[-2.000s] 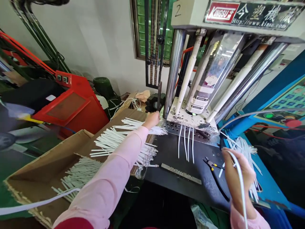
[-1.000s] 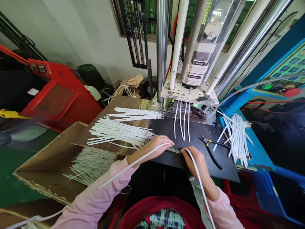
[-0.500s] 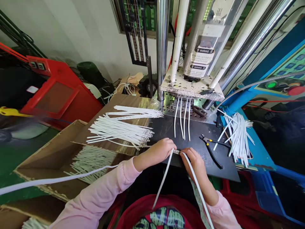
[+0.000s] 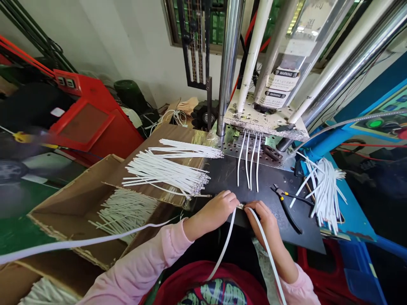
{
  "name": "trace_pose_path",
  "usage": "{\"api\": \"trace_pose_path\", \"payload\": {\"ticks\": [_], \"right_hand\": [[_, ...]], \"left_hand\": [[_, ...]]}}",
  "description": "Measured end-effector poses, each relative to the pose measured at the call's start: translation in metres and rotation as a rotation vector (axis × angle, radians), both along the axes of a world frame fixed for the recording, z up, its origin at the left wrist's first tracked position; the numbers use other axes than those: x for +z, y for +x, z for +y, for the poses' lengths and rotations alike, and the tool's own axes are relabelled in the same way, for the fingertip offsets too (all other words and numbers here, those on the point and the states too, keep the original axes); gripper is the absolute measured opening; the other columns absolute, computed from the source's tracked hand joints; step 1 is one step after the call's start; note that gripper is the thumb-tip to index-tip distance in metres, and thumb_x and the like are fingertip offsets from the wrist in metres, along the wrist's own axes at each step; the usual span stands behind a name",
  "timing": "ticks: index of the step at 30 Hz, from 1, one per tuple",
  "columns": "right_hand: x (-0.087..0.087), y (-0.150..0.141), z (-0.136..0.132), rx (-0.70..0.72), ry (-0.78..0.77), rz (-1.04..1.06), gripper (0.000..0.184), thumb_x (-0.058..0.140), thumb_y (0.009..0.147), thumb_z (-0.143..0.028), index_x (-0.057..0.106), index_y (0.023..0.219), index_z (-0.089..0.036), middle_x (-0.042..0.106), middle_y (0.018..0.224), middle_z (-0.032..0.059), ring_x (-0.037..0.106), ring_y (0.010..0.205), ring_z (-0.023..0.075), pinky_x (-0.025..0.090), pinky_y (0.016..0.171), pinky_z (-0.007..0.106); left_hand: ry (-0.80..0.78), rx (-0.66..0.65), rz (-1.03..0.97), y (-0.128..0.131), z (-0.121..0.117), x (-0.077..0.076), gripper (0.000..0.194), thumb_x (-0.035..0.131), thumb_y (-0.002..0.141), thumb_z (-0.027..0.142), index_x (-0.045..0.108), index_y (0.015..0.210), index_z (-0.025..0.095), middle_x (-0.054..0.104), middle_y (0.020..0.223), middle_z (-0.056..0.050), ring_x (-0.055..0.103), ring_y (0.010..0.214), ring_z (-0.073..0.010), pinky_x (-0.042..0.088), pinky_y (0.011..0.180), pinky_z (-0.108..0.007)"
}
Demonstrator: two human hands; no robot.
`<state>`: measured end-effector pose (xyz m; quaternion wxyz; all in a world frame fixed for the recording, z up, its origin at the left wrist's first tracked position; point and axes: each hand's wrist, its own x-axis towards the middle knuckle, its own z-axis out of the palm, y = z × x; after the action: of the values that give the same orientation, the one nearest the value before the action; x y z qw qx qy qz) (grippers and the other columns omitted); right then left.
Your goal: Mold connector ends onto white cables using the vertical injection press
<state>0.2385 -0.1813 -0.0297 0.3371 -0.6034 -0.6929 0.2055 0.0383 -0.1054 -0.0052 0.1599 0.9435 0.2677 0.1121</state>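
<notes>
Left hand (image 4: 221, 207) pinches one white cord (image 4: 226, 241), right hand (image 4: 264, 220) a second cord (image 4: 267, 245), both at the table's (image 4: 219, 178) near edge; four cords (image 4: 252, 163) protrude from the press (image 4: 267, 120); one pliers (image 4: 288, 212) lies near the right edge.

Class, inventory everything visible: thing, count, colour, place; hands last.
Press plate: one, white, upper right.
Cords: four, white, protruding beneath press plate.
Cord bunches: two, white, on brown board.
Cord pile: one, white, on blue bench.
Cardboard boxes: at least two, brown, lower left, holding cords.
Pliers: one, black-yellow, on black sheet.
Machine: one, red, left.
Button: one, lit green, far right.
Metal piece: one, silvery, front centre.
Left hand: one, pink-sleeved, front centre, holding cord.
Right hand: one, pink-sleeved, beside it, holding another cord.
</notes>
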Motion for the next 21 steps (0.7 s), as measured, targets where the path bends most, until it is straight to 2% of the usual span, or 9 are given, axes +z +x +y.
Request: {"api": "trace_pose_path", "payload": {"ticks": [4,6,7,9,11,13,15,17,21], "right_hand": [[0.025,0.026,0.02,0.207,-0.183,0.009,0.023,0.057,0.095,-0.023,0.068,0.114,-0.026,0.073,0.108,0.0025,0.068,0.1,0.019,0.053,0.09,0.031],[0.037,0.035,0.045,0.2,-0.184,-0.013,0.028,0.059,0.093,-0.023,0.068,0.119,-0.026,0.073,0.113,0.002,0.069,0.101,0.0187,0.052,0.092,0.032],[0.043,0.035,0.06,0.172,-0.159,-0.029,0.027,0.059,0.092,-0.023,0.069,0.118,-0.026,0.074,0.113,0.002,0.069,0.1,0.0187,0.053,0.092,0.032],[0.049,0.028,0.097,0.141,-0.107,-0.066,0.025,0.06,0.091,-0.022,0.072,0.113,-0.025,0.075,0.108,0.0021,0.07,0.094,0.0185,0.053,0.087,0.031],[0.049,0.011,0.136,0.158,-0.074,-0.107,0.024,0.061,0.089,-0.017,0.074,0.107,-0.023,0.076,0.104,0.0021,0.071,0.091,0.0182,0.053,0.084,0.03],[0.043,-0.009,0.172,0.165,-0.061,-0.138,0.022,0.063,0.086,-0.013,0.076,0.102,-0.022,0.077,0.101,0.0023,0.071,0.089,0.0179,0.053,0.082,0.028],[0.035,-0.027,0.199,0.16,-0.05,-0.16,0.021,0.063,0.086,-0.011,0.076,0.099,-0.022,0.077,0.099,0.0027,0.072,0.089,0.0179,0.053,0.082,0.028],[0.028,-0.04,0.217,0.156,-0.04,-0.188,0.019,0.064,0.086,-0.011,0.076,0.097,-0.021,0.077,0.098,0.0032,0.071,0.089,0.0178,0.053,0.082,0.028],[0.021,-0.055,0.228,0.172,-0.024,-0.285,0.012,0.069,0.087,-0.017,0.075,0.096,-0.021,0.074,0.096,0.0042,0.069,0.087,0.0182,0.051,0.082,0.028]], "left_hand": [[-0.158,0.015,-0.131,-0.006,0.005,0.004,0.022,0.049,0.096,0.009,0.069,0.104,0.015,0.069,0.099,-0.007,0.062,0.095,-0.0199,0.051,0.09,-0.032],[-0.236,0.044,-0.213,-0.012,0.016,0.012,0.03,0.051,0.094,0.008,0.066,0.118,0.018,0.071,0.106,-0.006,0.065,0.097,-0.0176,0.051,0.09,-0.029],[-0.234,0.092,-0.237,-0.014,0.026,0.018,0.036,0.05,0.094,0.006,0.064,0.124,0.02,0.071,0.109,-0.005,0.066,0.098,-0.0173,0.051,0.09,-0.03],[-0.142,0.272,-0.23,-0.017,0.052,0.03,0.041,0.047,0.094,0.005,0.062,0.128,0.022,0.071,0.113,-0.006,0.066,0.102,-0.0193,0.05,0.093,-0.034],[-0.012,0.498,-0.137,-0.016,0.086,0.039,0.038,0.046,0.094,0.006,0.066,0.121,0.022,0.072,0.114,-0.007,0.065,0.106,-0.0238,0.047,0.097,-0.041],[0.047,0.645,-0.004,-0.012,0.122,0.042,0.033,0.05,0.091,0.007,0.071,0.113,0.02,0.072,0.115,-0.01,0.063,0.111,-0.0285,0.044,0.1,-0.046],[0.047,0.674,0.072,-0.009,0.151,0.037,0.027,0.055,0.088,0.006,0.074,0.103,0.016,0.072,0.112,-0.013,0.063,0.111,-0.031,0.043,0.101,-0.047],[0.044,0.644,0.083,-0.009,0.169,0.029,0.02,0.059,0.085,0.006,0.075,0.094,0.014,0.073,0.107,-0.015,0.064,0.11,-0.0313,0.044,0.1,-0.045],[0.069,0.601,0.058,-0.018,0.18,0.018,0.011,0.064,0.084,0.01,0.074,0.082,0.015,0.074,0.098,-0.012,0.066,0.105,-0.0299,0.045,0.098,-0.042]]}}
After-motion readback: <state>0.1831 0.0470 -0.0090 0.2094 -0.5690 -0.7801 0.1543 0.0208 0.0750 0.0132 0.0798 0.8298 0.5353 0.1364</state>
